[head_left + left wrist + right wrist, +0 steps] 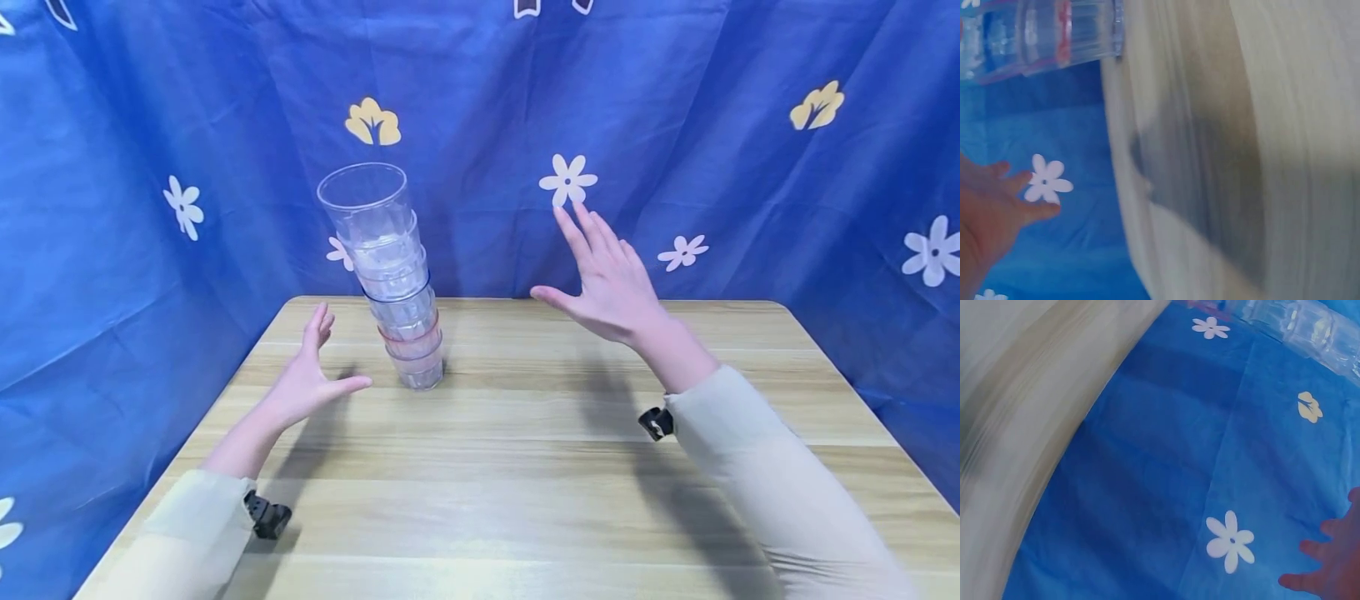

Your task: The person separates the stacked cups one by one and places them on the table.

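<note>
A tall stack of clear plastic cups (401, 292) stands on the wooden table, some with coloured rims, red and dark blue among them. To its left my left hand (303, 383) hovers with fingers extended and thumb spread, apart from the cups. My right hand (611, 287) is raised well to the right of the stack, fingers straight, thumb out, holding nothing. In the left wrist view the lower cups (1066, 37) show at the top left, away from the left hand (991, 212). The right wrist view has part of the stack (1310, 328) at the top and the right fingers (1316, 550) low at the right.
The light wooden table (480, 467) carries the stack near its back left part. A blue curtain (480, 100) with white and yellow flower prints hangs behind the table and along both sides. Each wrist wears a small black device (267, 515).
</note>
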`<state>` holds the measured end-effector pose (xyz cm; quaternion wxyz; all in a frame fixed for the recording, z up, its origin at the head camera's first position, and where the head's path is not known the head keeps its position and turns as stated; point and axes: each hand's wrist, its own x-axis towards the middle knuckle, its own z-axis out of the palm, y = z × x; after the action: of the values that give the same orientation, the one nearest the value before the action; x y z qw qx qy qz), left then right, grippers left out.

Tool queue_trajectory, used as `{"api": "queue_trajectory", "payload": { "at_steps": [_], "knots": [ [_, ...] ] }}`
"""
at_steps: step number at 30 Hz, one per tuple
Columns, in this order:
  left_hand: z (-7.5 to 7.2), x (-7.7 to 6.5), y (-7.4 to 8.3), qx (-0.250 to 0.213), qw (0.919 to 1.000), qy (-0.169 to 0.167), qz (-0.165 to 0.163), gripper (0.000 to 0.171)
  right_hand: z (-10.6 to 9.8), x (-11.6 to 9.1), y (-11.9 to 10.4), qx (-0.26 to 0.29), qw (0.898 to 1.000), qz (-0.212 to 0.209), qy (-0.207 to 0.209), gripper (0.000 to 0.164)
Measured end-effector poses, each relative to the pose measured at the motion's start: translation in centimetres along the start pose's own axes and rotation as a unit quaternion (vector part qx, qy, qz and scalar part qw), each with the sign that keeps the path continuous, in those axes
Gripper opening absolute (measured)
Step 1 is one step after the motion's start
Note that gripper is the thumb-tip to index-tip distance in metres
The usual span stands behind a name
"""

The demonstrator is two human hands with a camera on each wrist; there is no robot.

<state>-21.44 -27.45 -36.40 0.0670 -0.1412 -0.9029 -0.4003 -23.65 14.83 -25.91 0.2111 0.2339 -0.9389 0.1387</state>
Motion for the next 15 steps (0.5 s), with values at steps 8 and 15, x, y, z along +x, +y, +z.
{"api": "queue_trajectory", "payload": {
  "at_steps": [8,15],
  "knots": [
    [1.1,1.6,-2.0,-0.130,0.9910,-0.030,-0.013,0.120,1.6,2.1,-1.2,0.106,0.994,0.014,0.025,0.094],
    [2.4,2.5,-3.2,-0.210,0.9761,-0.056,-0.013,0.110,3.6,3.0,-2.4,0.197,0.979,0.033,0.031,0.100]
  ]
}}
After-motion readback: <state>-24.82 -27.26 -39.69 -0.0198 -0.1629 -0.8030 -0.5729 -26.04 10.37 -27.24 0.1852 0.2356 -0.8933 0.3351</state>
